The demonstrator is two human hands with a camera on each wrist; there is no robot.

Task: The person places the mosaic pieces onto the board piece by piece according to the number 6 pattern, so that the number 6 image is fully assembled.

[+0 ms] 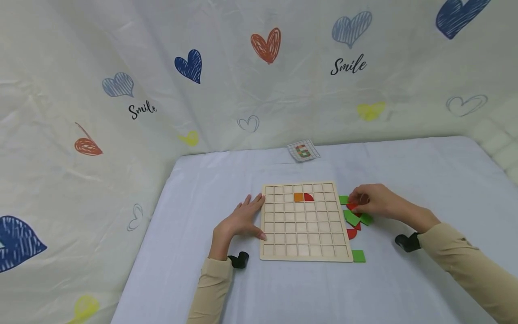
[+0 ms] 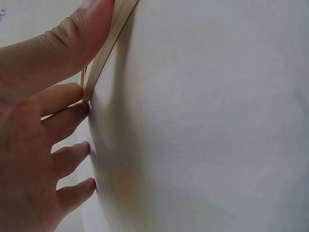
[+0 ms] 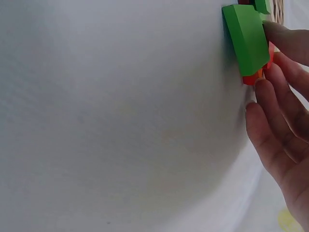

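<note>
One red tile [image 1: 350, 205] is pinched in the right hand [image 1: 377, 200], fingers curled, among green tiles [image 1: 352, 218] right of the gridded board [image 1: 290, 239]. Likely light, stiff, smooth; best gripped by its edges! The board's left edge is touched by the spread left hand [image 1: 242, 219]. White cloth [image 1: 404, 292] is laid beneath; heart-printed fabric [image 1: 226, 27] is hung beyond.

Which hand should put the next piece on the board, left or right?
Probably the right hand. It is at the pile of pieces beside the board, with its fingers at a red piece. The left hand rests at the board's opposite edge, farther from the pieces.
</note>
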